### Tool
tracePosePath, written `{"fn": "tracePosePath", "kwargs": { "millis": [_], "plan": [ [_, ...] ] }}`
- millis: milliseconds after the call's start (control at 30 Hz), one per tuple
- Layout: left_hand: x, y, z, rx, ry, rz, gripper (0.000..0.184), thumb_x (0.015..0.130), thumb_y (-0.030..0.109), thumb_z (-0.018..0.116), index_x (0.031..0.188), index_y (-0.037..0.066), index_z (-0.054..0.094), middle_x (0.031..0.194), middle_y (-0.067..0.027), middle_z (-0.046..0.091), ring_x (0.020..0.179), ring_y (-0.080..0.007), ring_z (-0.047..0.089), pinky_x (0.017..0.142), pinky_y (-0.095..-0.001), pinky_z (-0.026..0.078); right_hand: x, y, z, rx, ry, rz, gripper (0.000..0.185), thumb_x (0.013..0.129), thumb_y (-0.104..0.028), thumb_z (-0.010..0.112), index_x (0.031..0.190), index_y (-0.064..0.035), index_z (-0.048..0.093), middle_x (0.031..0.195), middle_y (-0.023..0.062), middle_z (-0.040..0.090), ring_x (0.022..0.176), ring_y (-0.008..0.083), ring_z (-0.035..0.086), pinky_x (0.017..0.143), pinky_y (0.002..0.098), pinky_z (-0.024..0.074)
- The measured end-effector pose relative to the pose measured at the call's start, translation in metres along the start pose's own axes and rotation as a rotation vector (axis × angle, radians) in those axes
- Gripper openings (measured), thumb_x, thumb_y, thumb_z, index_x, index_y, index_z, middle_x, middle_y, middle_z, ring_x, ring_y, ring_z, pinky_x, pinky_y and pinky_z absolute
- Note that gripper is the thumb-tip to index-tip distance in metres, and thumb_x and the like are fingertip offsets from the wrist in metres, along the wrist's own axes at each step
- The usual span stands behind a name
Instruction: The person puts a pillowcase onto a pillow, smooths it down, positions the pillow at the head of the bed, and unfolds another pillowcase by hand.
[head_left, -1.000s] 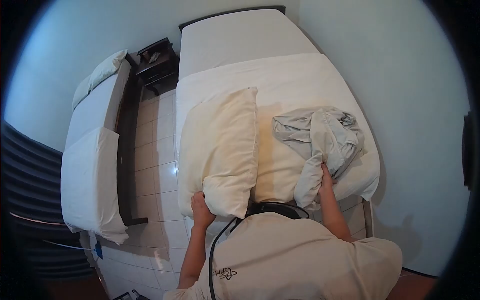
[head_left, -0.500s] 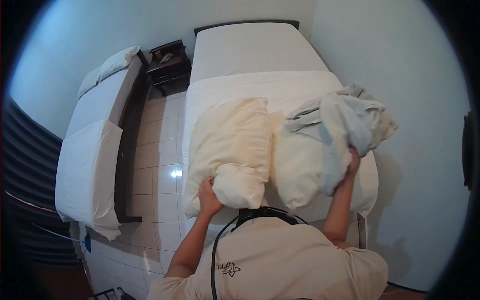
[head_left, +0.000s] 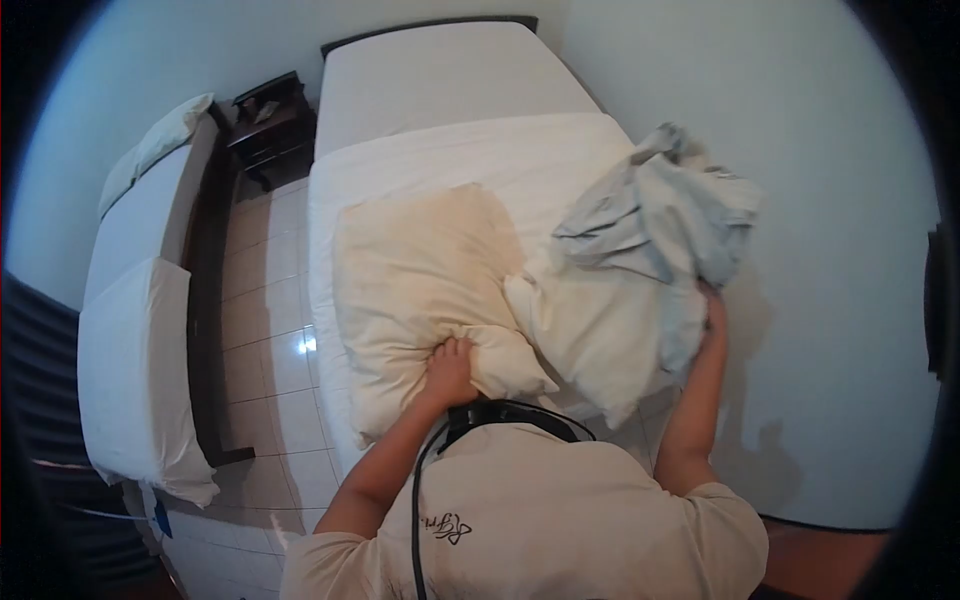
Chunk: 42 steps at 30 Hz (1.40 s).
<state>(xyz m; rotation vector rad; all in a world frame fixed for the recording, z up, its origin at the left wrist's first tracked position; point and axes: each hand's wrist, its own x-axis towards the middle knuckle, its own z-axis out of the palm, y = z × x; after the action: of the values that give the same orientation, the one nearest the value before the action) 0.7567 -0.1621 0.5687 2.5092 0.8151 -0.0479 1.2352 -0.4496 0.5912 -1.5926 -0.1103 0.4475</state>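
I have the left hand [head_left: 452, 372] low before the torso [head_left: 570, 510], its back toward me, fingers curled in a grip, left forearm [head_left: 395, 450] slanting inward. The right hand [head_left: 711, 305] reaches farther out, gripping, fingers mostly hidden from my view, right forearm [head_left: 702, 400] steep.

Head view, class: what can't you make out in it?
All in the head view:
Right hand: fingertips hidden by the grey cloth.
Right pillow: far end covered by that cloth.
Nightstand items: too small to identify.
Dark object at right: cut off by the black rim.
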Motion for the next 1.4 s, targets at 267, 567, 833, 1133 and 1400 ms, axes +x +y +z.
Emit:
{"fn": "tracePosePath", "kwargs": {
  "millis": [267, 567, 833, 1133, 1400],
  "plan": [
    [-0.004, -0.003, -0.006, -0.059, -0.065, -0.012, 0.082, 0.056, 0.022, 0.079, 0.126, 0.007, 0.037, 0.119, -0.018, 0.044, 0.113, -0.0406, 0.045, 0.093, -0.0544, 0.04, -0.034, 0.066, 0.042, -0.61, 0.248, -0.007, 0.054, 0.076, -0.026, 0.072, 0.122, -0.0035, 0.057, 0.109, 0.0123, 0.064, 0.097, 0.0239, 0.061, 0.083, 0.0333, 0.0463],
    [0.008, -0.017, -0.019, -0.516, -0.159, -0.028, 0.06, 0.068, 0.024, 0.078, 0.116, 0.003, 0.049, 0.102, -0.0124, 0.055, 0.098, -0.0239, 0.056, 0.084, -0.0346, 0.047, -0.063, 0.006, 0.081, -0.52, 0.509, -0.379, 0.025, 0.073, -0.016, 0.07, 0.091, 0.0003, 0.063, 0.084, 0.0129, 0.065, 0.076, 0.0267, 0.061, 0.073, 0.0339, 0.0471],
    [0.027, 0.023, -0.045, -1.084, -0.275, -0.051, 0.036, 0.089, 0.021, 0.064, 0.118, 0.003, 0.052, 0.102, -0.0048, 0.058, 0.095, -0.0132, 0.055, 0.083, -0.028, 0.044, -0.182, -0.073, 0.193, -0.083, -0.285, -0.761, 0.018, 0.063, 0.007, 0.06, 0.072, 0.0, 0.047, 0.099, 0.0161, 0.064, 0.095, 0.0278, 0.06, 0.086, 0.0357, 0.0453],
    [0.055, 0.026, -0.055, -2.262, -0.29, 0.004, 0.037, 0.092, 0.018, 0.053, 0.125, 0.003, 0.051, 0.117, -0.0124, 0.062, 0.102, -0.0255, 0.062, 0.09, -0.0414, 0.051, -0.251, -0.112, 0.241, -0.103, -1.398, -0.473, 0.013, 0.067, -0.005, 0.062, 0.078, -0.0024, 0.056, 0.095, 0.0125, 0.067, 0.091, 0.0245, 0.064, 0.088, 0.0365, 0.0468],
    [0.016, 0.063, -0.123, -1.663, 0.045, 0.038, 0.072, 0.066, -0.01, 0.067, 0.131, 0.007, 0.044, 0.116, -0.0059, 0.06, 0.107, -0.0195, 0.059, 0.094, -0.0353, 0.046, -0.232, -0.101, 0.259, -0.13, -0.721, -0.34, 0.05, 0.079, -0.006, 0.067, 0.125, -0.0078, 0.05, 0.135, 0.0114, 0.044, 0.115, 0.0174, 0.051, 0.09, 0.0309, 0.046]
  ]
}}
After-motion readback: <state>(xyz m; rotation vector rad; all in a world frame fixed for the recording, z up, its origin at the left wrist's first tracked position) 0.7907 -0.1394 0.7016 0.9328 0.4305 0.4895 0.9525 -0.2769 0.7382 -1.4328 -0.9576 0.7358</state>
